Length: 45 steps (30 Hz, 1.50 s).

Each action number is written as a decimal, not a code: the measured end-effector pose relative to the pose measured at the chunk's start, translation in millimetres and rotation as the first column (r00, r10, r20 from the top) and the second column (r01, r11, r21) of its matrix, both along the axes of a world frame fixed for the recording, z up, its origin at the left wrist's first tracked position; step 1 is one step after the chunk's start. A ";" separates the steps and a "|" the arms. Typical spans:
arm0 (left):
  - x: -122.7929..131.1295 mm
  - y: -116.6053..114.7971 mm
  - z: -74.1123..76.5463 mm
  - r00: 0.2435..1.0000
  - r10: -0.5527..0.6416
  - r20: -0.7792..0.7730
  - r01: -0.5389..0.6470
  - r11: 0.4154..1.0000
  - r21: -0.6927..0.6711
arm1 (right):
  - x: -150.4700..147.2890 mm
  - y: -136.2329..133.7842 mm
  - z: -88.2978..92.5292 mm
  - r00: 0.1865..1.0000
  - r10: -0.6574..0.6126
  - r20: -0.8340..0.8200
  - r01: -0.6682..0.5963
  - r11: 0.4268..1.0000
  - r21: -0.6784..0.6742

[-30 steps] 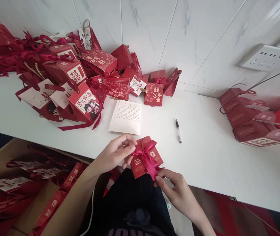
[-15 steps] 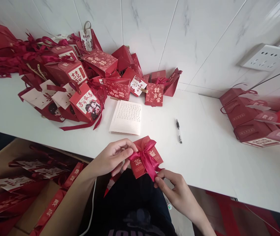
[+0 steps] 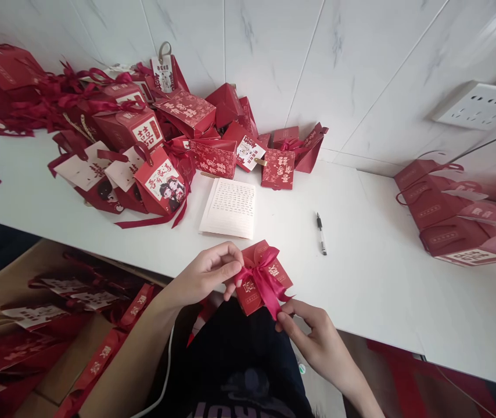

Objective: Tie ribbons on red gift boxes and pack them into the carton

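A small red box [image 3: 248, 302] with gold lettering lies at the front edge of the white table, a shiny magenta ribbon [image 3: 268, 283] tied in a bow across its top. At the box's left side, my left hand [image 3: 213, 271] pinches a loop of the bow between thumb and fingertips. My right hand [image 3: 311, 331] is at the lower right of the box, with a ribbon tail pinched between thumb and forefinger.
An open notebook [image 3: 229, 209] and a pen [image 3: 321, 233] lie beyond the box. Red gift boxes [image 3: 143, 130] are heaped at the back left; more boxes [image 3: 431, 203] stand at the right below a socket strip [image 3: 481, 105]. A carton [image 3: 63, 348] of red bags sits lower left.
The whole view has shifted slightly, so the things on the table appear a little further right. Both hands keep their hold on the ribbon, with hardly any change in the bow.
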<state>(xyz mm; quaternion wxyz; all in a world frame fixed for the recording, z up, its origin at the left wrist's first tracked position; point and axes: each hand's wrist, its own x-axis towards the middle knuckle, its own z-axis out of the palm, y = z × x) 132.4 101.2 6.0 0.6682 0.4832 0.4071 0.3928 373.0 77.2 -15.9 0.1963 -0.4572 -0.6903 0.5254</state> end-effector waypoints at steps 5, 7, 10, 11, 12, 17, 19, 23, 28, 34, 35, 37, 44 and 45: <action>-0.4 -3.2 -0.1 0.999 0.017 -0.038 -0.018 0.999 -0.035 | -0.3 -1.4 -0.1 1.000 0.008 0.024 -0.008 1.000 0.002; -1.7 -5.4 1.3 0.995 0.038 -0.092 -0.041 0.999 -0.024 | 0.2 -2.1 -0.2 0.999 0.008 0.032 -0.008 1.000 0.013; -4.5 -9.0 1.2 0.989 0.047 -0.142 -0.050 0.999 -0.020 | 0.1 -3.5 -0.4 0.999 0.001 0.039 -0.002 1.000 0.017; -5.4 -10.3 0.5 0.987 0.049 -0.152 -0.053 0.998 -0.023 | -0.2 -3.8 -0.5 0.999 0.000 0.042 0.000 1.000 0.016; -6.1 -11.8 -0.3 0.986 0.049 -0.159 -0.053 0.998 -0.024 | -0.7 -4.0 -0.7 0.999 -0.002 0.048 0.001 1.000 0.016; -4.5 -20.3 -3.7 0.950 0.119 -0.290 -0.111 0.993 0.044 | -1.2 -2.9 -1.9 0.996 -0.009 0.083 0.006 0.999 0.037; -2.5 -22.9 -4.6 0.895 0.189 -0.405 -0.148 0.980 0.130 | -0.6 -2.7 -2.4 0.996 -0.007 0.086 0.002 0.999 0.049; 0.1 -22.1 -7.7 0.836 0.266 -0.481 -0.150 0.952 0.266 | -6.4 -7.5 -5.6 0.996 0.001 0.091 -0.007 0.998 0.061; 5.7 -9.3 -13.0 0.856 0.290 -0.427 -0.137 0.926 0.353 | -26.8 -22.0 -3.6 0.992 0.090 0.090 -0.094 0.995 0.039; 13.1 -1.6 -17.0 0.883 0.287 -0.371 -0.140 0.916 0.376 | -1.1 -9.8 20.7 0.969 0.245 0.003 -0.235 0.934 -0.269; 13.5 -2.2 -16.8 0.883 0.313 -0.350 -0.182 0.915 0.359 | 4.9 -2.8 23.3 0.992 0.122 0.017 -0.116 0.971 -0.209; 14.2 -4.1 -15.3 0.854 0.386 -0.348 -0.291 0.910 0.295 | 10.6 12.3 25.1 0.979 -0.187 0.076 0.184 0.982 0.040; 23.2 -8.8 -10.1 0.817 0.343 -0.463 -0.309 0.939 0.151 | -20.7 36.2 14.4 0.946 -0.314 0.083 0.286 0.927 0.244; 24.7 -8.7 -10.9 0.819 0.352 -0.453 -0.317 0.936 0.152 | -24.2 35.6 13.4 0.950 -0.307 0.057 0.289 0.932 0.218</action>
